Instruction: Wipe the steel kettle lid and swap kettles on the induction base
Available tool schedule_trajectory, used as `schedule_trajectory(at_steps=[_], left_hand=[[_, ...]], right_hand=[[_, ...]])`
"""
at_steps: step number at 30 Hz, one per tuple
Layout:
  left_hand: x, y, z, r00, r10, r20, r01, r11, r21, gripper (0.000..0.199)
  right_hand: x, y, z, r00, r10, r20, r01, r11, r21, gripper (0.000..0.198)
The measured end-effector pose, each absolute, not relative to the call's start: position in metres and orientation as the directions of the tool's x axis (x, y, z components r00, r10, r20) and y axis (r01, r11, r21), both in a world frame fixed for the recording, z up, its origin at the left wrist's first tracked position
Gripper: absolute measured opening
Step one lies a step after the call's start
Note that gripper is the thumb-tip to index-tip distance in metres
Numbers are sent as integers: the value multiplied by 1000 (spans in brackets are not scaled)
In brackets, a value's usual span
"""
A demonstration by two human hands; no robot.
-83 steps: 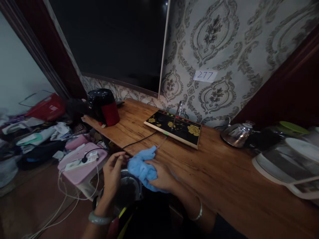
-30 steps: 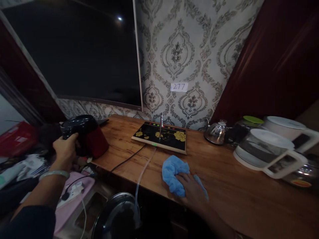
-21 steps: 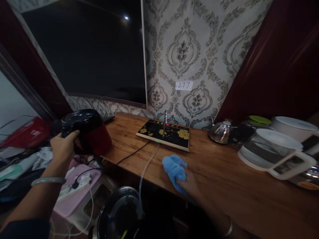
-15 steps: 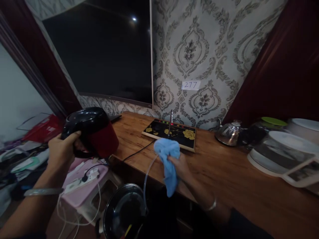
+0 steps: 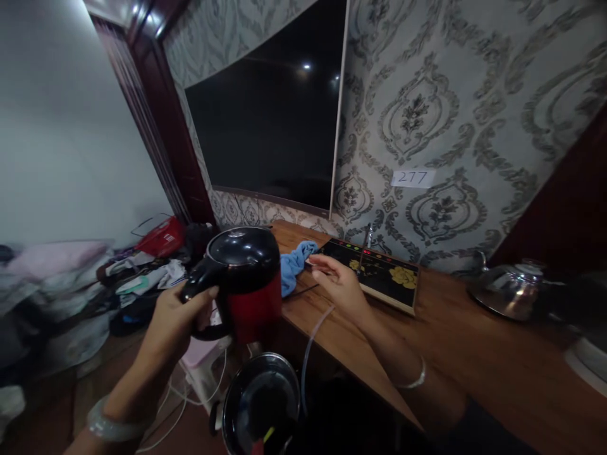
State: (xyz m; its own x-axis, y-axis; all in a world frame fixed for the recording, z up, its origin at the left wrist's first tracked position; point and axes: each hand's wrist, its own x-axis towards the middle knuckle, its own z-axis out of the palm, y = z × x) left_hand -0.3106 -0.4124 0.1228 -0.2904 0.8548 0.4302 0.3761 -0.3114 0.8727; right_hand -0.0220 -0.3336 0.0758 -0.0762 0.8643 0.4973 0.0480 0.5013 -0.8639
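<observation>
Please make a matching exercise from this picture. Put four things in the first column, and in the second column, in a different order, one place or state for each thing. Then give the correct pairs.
Things:
1. red and black kettle
2. blue cloth
3. steel teapot
4. paper with 277

Places or states:
A. stuck on the patterned wall
B. lying bunched on the wooden table, near its left end
C. held by its handle in the left hand, off the table's edge
D. standing at the far right of the table

Pairs: 1-C, 2-B, 3-D, 4-A
</observation>
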Motion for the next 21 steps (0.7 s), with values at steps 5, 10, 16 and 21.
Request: schedule_trajectory(at_steps=[5, 10, 16, 21], left_hand=[[-268, -425, 108, -147, 953, 266, 215, -232, 949, 38], [-215, -430, 89, -60, 977, 206, 63, -203, 977, 37], [-156, -426, 68, 44, 980, 194, 7, -195, 981, 33], [-123, -420, 62, 72, 975, 212, 30, -214, 976, 31]], right_hand=[[-1, -399, 111, -197, 574, 795, 305, 806, -507, 34], [33, -436, 101, -177, 566, 805, 446, 775, -447, 33], [78, -451, 73, 1, 630, 777, 593, 625, -507, 24], [103, -456, 69, 107, 698, 708, 592, 528, -610, 31]])
